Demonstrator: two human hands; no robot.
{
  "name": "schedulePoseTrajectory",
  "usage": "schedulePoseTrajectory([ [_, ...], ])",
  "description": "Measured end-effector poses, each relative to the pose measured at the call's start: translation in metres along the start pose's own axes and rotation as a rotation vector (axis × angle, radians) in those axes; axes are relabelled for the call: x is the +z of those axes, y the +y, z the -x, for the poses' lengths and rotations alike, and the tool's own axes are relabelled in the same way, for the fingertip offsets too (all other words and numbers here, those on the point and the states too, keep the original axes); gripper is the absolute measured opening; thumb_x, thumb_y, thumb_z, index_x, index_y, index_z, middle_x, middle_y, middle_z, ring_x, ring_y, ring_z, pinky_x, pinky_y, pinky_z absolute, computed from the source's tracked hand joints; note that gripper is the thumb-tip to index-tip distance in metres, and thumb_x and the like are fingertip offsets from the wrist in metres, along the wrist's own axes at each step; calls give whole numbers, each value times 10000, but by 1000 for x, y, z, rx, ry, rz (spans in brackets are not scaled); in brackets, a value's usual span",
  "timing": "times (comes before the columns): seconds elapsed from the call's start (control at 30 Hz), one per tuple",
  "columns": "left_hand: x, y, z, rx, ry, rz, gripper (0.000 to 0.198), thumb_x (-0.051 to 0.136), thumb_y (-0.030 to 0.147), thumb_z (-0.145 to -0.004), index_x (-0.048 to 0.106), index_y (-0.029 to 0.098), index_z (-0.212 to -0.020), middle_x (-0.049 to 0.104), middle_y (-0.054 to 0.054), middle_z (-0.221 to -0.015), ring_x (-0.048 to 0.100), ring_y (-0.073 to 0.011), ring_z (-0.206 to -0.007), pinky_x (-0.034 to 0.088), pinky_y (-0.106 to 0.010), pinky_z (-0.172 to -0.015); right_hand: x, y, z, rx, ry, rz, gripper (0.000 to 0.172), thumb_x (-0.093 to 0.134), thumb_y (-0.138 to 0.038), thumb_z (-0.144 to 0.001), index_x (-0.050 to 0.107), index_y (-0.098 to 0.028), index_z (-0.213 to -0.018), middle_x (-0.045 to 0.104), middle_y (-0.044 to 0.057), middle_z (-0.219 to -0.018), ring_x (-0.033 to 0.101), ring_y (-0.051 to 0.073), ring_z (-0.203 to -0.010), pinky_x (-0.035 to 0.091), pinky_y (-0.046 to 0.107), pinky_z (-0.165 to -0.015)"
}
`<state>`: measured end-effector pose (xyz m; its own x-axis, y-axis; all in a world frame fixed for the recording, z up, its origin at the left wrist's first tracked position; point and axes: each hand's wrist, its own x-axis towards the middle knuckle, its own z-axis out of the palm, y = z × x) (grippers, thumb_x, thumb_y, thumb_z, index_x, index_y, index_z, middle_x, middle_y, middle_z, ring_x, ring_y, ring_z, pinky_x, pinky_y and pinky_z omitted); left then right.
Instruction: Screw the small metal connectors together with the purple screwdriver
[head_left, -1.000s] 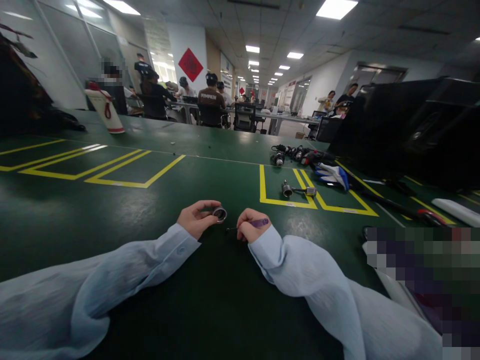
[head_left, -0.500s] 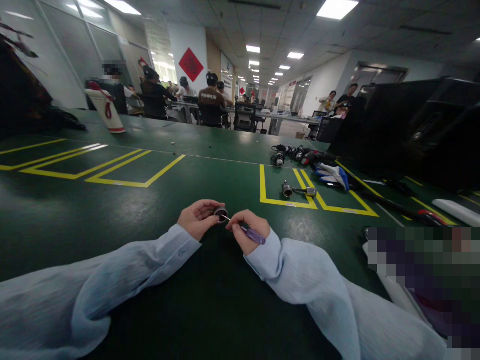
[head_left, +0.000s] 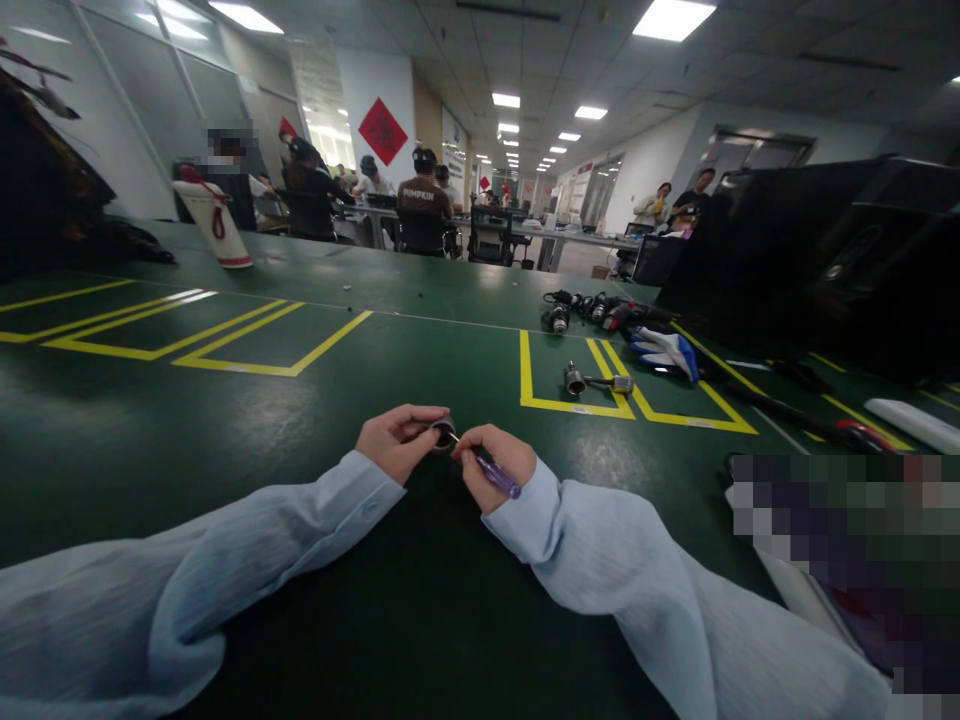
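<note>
Between the thumb and fingers of my left hand (head_left: 397, 441) is a small round metal ring-shaped part (head_left: 444, 432), its dark opening turned towards my right hand. My right hand (head_left: 495, 465) is closed around a screwdriver (head_left: 501, 478) with a translucent purple handle. The thin shaft points left, and its tip is at or inside the ring's opening; I cannot tell whether it touches. Farther right on the green table (head_left: 315, 440) lie a metal socket-like part (head_left: 575, 380) and a second metal piece with a rod (head_left: 619, 383), by the yellow tape.
Cables and dark tools (head_left: 598, 308) lie at the back right beside a blue and white glove (head_left: 664, 350). A large black case (head_left: 810, 270) stands at the right. A cream cup (head_left: 217, 225) is at the far left. People sit at desks beyond.
My right hand has shifted slightly, and the screwdriver's handle has swung a little down and left. The ring in my left hand has tilted slightly.
</note>
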<state>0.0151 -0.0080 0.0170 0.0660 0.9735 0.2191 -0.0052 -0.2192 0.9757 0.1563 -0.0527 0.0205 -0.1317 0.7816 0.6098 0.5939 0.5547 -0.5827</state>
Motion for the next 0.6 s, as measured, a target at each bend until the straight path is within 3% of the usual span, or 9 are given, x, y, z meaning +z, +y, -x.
schedulePoseTrajectory([
  [0.47, -3, -13, -1, 110, -1, -45, 203, 632, 190, -558, 654, 114, -745, 691, -90, -885, 651, -199, -803, 539, -317, -761, 4, 8, 6, -295, 30, 102, 126, 445, -110, -691, 538, -173, -748, 613, 20, -673, 571, 126, -634, 451, 218, -653],
  [0.6, -4, -16, -4, 110, 13, -58, 197, 636, 202, -525, 670, 125, -703, 700, -77, -846, 657, -201, -770, 551, -310, -729, 3, 5, 6, -312, 48, 128, 120, 440, -117, -693, 530, -174, -747, 604, 18, -660, 564, 127, -612, 451, 222, -632],
])
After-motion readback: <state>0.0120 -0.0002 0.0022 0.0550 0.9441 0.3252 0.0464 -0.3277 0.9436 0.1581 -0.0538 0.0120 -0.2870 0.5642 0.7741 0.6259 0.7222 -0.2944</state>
